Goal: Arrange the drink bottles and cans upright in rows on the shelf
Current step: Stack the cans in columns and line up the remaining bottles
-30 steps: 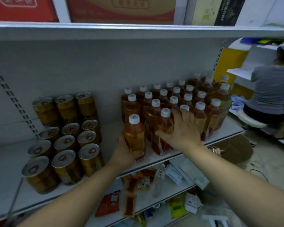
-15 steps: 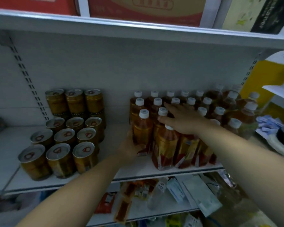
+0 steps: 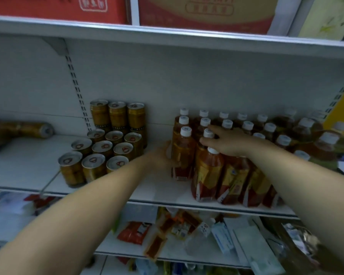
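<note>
Shelf: white metal shelf [image 3: 159, 188], carrying all the stock.
Bottles: amber plastic drink bottles with white caps [image 3: 234, 175], upright in rows on its right half.
Cans: gold ring-pull drink cans [image 3: 104, 147], upright to the left; toppled gold cans [image 3: 28, 130] far left.
Hands: left hand [image 3: 162, 155] against the front-left bottle [image 3: 182, 155], fingers hidden, so I cannot tell its grip; right hand [image 3: 226, 142] spread flat across caps.
Risk: I judge that a hard sideways shove would topple neighbouring bottles.
</note>
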Demonstrator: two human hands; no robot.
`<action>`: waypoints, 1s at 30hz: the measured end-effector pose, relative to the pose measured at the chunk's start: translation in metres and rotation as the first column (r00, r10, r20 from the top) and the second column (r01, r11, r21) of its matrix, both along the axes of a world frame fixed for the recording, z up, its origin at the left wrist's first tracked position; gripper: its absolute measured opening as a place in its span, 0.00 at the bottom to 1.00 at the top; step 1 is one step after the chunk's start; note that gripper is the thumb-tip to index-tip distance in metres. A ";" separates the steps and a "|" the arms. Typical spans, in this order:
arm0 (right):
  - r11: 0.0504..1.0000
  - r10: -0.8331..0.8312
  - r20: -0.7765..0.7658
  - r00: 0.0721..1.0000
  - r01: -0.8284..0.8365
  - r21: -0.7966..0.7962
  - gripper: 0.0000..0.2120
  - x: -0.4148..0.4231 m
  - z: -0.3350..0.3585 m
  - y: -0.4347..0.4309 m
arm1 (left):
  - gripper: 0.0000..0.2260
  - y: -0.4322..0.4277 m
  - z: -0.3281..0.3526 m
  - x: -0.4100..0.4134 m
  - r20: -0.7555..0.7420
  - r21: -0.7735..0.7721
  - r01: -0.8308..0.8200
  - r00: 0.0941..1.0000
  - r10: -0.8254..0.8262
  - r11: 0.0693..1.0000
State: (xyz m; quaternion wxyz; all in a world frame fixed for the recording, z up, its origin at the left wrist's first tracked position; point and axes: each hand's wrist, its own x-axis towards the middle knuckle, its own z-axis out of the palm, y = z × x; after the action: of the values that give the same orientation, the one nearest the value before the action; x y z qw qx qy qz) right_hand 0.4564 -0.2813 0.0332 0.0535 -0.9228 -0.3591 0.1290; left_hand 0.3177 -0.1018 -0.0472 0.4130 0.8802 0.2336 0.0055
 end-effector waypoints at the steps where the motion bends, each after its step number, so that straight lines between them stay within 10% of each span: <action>1: 0.999 0.034 -0.013 0.999 -0.034 -0.029 0.38 -0.002 0.009 0.004 | 0.42 0.005 0.010 -0.008 -0.042 0.068 0.013 0.999 -0.010 0.998; 9: 0.964 0.248 0.190 0.950 -0.261 0.044 0.34 -0.076 0.039 0.115 | 0.26 0.063 0.066 -0.130 -0.007 0.287 -0.024 1.000 0.027 0.958; 21: 0.881 0.454 0.090 0.886 -0.462 0.101 0.40 -0.287 0.019 0.355 | 0.33 0.231 0.049 -0.382 -0.138 0.450 -0.203 0.946 0.293 0.870; 30: 0.798 0.579 0.134 0.805 -0.592 0.111 0.23 -0.385 0.003 0.489 | 0.31 0.318 0.038 -0.482 -0.129 0.452 -0.364 0.876 0.464 0.814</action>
State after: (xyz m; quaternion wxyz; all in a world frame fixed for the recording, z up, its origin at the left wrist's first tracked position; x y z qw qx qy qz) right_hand 0.0713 0.2074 0.0359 0.0620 -0.7650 -0.6372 0.0693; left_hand -0.1641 0.2158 -0.0092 0.1751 0.8689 0.4610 0.0418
